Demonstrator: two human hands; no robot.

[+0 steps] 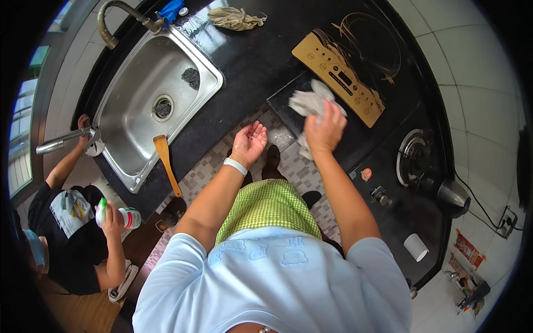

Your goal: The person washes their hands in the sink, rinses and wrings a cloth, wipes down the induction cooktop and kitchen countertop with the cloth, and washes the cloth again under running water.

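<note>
My right hand grips a crumpled white cloth at the counter's front edge; part of the cloth hangs down below the hand. Just beyond it lies a gold and black induction cooker with its control panel toward me. My left hand is held palm up over the floor in front of the counter, fingers loosely curled and apart, with nothing in it.
A steel sink with a faucet is at left, with a wooden spatula by its front edge. A person there holds a bottle. A beige rag, gas burner, metal pot and white cup are around the counter.
</note>
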